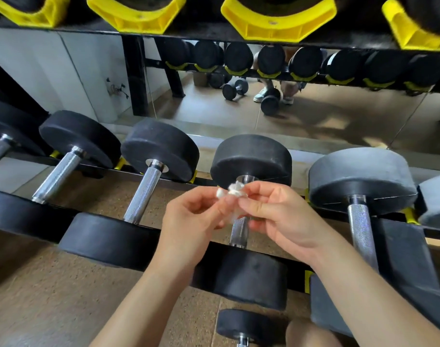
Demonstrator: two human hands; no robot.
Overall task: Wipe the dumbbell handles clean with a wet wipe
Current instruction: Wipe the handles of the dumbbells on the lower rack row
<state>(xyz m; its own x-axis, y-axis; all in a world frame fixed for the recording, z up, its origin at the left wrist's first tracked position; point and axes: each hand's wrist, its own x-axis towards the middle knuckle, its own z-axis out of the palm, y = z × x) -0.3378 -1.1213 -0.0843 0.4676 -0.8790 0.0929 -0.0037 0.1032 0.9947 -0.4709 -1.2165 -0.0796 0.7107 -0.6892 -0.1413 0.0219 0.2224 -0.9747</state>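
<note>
**Wipe pinched by both hands over a dumbbell handle**

Nearest to the camera, at the bottom edge, a small black round-headed dumbbell (242, 326) w/ a short chrome stub is seen. Above it, two bare forearms are stretched toward the rack.

The small white crumpled wet wipe (233, 192) is pinched between the fingertips of both hands. The left hand (188, 219) is clamped on its left end w/ thumb and forefinger. The right hand (281, 216) is clamped on its right part, and the other fingers are curled loosely.

The wipe is held just over the knurled chrome handle (239, 232) of the black rubber dumbbell in the middle of the row. Whether the handle is touched cannot be told, as the fingers are blurred there.

This dumbbell is laid front to back across the black steel rack rail (26, 216). Similar dumbbells are laid beside it, e.g. a second chrome handle (142, 196) at left and a grey-headed dumbbell (361, 176) at right.

Behind the row a wall mirror (314, 116) is seen, in which more dumbbells and a pair of light shoes are reflected. At the top, yellow plastic cradles (276, 21) of the upper shelf are seen.
</note>
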